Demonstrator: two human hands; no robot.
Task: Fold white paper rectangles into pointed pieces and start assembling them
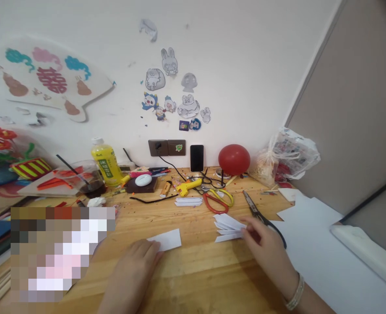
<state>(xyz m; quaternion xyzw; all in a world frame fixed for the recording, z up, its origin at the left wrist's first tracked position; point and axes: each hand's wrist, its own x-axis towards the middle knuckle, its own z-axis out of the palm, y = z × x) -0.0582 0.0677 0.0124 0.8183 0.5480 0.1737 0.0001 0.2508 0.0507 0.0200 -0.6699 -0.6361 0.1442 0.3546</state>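
Observation:
My left hand [140, 257] is closed on the left end of a small white paper strip [170, 240] lying low over the wooden table; my fingers cover part of it. To the right, my right hand [261, 240] pinches the right ends of several white paper strips [227, 227], which fan out to the left on the tabletop. A separate little stack of folded white paper strips [188, 202] lies farther back. Between the stack and my right hand are scissors with red and yellow handles [217, 203]. Black-handled scissors [261, 218] lie just behind my right hand.
Large white paper sheets [330, 257] cover the right side. A yellow glue gun [189, 186], a phone [197, 158], a red balloon [234, 160] and a yellow drink bottle [106, 163] stand or lie along the wall. A plastic cup [93, 185] holds dark liquid.

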